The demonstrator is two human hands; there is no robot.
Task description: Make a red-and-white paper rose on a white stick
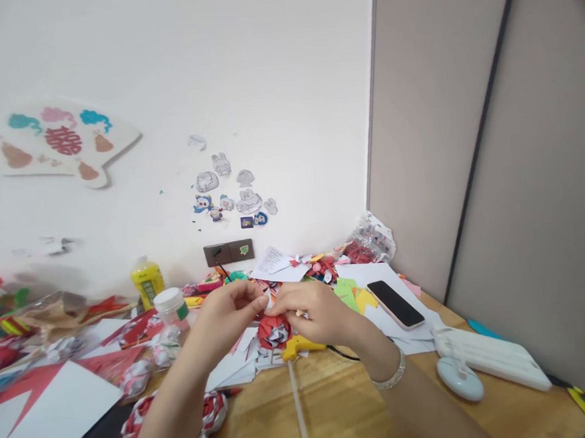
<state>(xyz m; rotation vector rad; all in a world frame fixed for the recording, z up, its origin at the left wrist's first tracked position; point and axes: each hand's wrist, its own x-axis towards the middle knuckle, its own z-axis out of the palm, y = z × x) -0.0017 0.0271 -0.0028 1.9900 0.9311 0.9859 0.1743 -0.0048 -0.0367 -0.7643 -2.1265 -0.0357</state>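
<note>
My left hand [236, 316] and my right hand [316, 309] meet above the table, fingertips pinched together on a small white piece of paper [269, 301]. A thin pale stick end [302, 313] pokes out between the fingers of my right hand; how far it runs is hidden. Just below the fingertips is a red and white folded-paper ball [275, 333]; whether either hand touches it I cannot tell. Close beneath my right hand lies a yellow glue gun [301, 346], a long translucent glue stick [298, 409] reaching from it toward me.
Paper scraps, a white jar [171, 307] and a yellow bottle [147, 282] crowd the left and back. White sheets [60, 415] cover the left front. To the right are a phone [396, 304], a white power strip [497, 358] and a pale blue oval device [460, 379].
</note>
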